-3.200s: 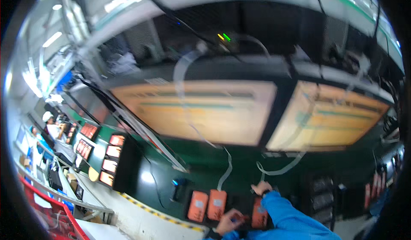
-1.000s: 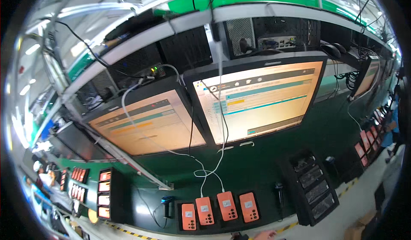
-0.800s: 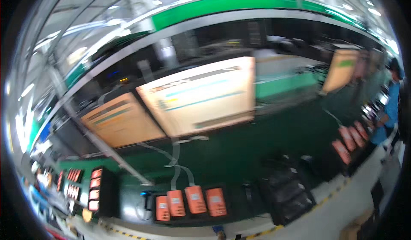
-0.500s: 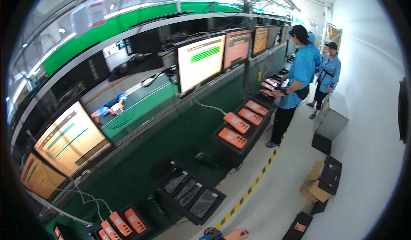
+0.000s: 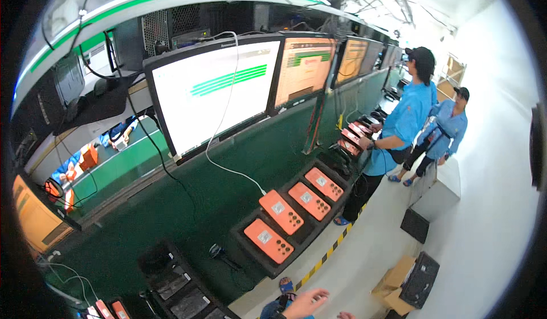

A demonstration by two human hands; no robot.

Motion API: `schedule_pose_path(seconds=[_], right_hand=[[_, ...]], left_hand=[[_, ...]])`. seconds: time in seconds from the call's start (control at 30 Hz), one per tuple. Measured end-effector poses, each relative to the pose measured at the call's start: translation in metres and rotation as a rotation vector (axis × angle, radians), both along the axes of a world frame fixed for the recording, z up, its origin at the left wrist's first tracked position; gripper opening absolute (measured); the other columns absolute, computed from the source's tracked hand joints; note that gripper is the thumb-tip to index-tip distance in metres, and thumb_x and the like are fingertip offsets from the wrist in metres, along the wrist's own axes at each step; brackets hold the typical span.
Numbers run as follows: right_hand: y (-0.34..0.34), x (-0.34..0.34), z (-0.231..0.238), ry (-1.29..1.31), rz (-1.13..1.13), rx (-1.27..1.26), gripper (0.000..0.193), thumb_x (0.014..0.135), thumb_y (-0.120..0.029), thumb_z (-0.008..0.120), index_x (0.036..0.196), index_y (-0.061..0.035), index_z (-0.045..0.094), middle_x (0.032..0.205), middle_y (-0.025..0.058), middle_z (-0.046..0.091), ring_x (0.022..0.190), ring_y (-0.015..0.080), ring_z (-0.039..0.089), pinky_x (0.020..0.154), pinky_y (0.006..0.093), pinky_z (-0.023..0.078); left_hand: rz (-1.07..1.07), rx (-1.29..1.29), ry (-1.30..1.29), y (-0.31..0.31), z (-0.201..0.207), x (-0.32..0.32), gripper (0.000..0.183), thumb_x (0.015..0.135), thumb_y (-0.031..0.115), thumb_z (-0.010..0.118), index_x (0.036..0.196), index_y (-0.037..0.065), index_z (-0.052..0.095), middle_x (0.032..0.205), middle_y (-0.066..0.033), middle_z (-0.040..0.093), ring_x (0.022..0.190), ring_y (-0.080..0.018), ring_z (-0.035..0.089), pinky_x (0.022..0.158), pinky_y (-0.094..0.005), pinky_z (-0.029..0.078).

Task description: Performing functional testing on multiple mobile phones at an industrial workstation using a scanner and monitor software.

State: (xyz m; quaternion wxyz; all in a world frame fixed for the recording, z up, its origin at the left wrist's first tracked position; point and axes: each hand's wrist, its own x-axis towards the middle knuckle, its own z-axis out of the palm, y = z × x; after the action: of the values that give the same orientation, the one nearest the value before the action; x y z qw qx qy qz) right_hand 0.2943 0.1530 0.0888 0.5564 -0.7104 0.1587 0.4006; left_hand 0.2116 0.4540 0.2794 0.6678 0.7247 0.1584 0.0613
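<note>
My left hand (image 5: pixel 308 303) reaches in at the bottom edge, with a blue sleeve and a dark band at the wrist. Its fingers stretch out and hold nothing. Just right of it only some fingertips of my right hand (image 5: pixel 345 315) show; the rest is cut off by the frame. Nearest to the hands is a black tray (image 5: pixel 254 264) at the bench edge, carrying several coral-coloured smartphones (image 5: pixel 281 212) laid back up. A white cable (image 5: pixel 231 168) runs into one of them. Neither hand touches the tray.
A black tray with compartments (image 5: pixel 181 286) and a dark handheld device (image 5: pixel 225 257) lie on the green bench (image 5: pixel 137 205). A lit monitor (image 5: pixel 219 85) stands behind. Two people (image 5: pixel 405 114) in blue are farther along. A cardboard box (image 5: pixel 393 285) sits on the floor right.
The view has moved nearer to the tray of coral smartphones, which now looks larger. My left hand has come farther into view, and fingertips of my right hand have appeared.
</note>
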Motion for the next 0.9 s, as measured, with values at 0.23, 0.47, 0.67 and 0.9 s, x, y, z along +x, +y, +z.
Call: schedule_pose_path(seconds=[0.23,0.47,0.67,0.9], right_hand=[[0.196,0.236,0.137,-0.510,0.222,0.192,0.027,0.094,-0.023,0.059,0.111,-0.0024,0.059,0.095,0.0072,0.064,0.080,0.0140,0.060,0.069,0.0274,0.049],[0.348,0.364,0.213,-1.097,0.345,0.221,0.027,0.091,-0.016,0.060,0.114,-0.0011,0.056,0.098,0.0103,0.062,0.085,0.0190,0.058,0.080,0.0321,0.047],[0.398,0.419,0.187,-1.222,0.787,-0.054,0.048,0.085,-0.029,0.070,0.120,0.0012,0.057,0.103,0.0161,0.066,0.096,0.0256,0.064,0.084,0.0345,0.050],[0.409,0.443,0.175,-0.791,0.939,0.121,0.054,0.086,-0.031,0.067,0.125,0.0047,0.053,0.115,0.0243,0.062,0.106,0.0353,0.061,0.090,0.0399,0.047]], left_hand=[[0.719,0.394,0.168,0.182,0.071,0.066,0.026,0.084,0.019,0.064,0.106,0.005,0.065,0.095,-0.0144,0.068,0.092,-0.0348,0.064,0.082,-0.0402,0.050],[0.967,0.474,0.641,0.279,0.034,0.155,0.040,0.087,0.043,0.054,0.087,0.007,0.071,0.085,-0.0124,0.070,0.090,-0.0361,0.064,0.090,-0.0504,0.039],[1.145,0.550,0.985,0.282,0.029,0.210,0.040,0.097,0.037,0.040,0.093,0.015,0.072,0.094,-0.0136,0.071,0.089,-0.0342,0.066,0.097,-0.0518,0.034],[1.173,1.065,0.485,0.234,0.028,0.204,0.022,0.093,0.022,0.053,0.104,0.012,0.069,0.104,-0.0084,0.070,0.112,-0.0289,0.059,0.102,-0.0514,0.032]])
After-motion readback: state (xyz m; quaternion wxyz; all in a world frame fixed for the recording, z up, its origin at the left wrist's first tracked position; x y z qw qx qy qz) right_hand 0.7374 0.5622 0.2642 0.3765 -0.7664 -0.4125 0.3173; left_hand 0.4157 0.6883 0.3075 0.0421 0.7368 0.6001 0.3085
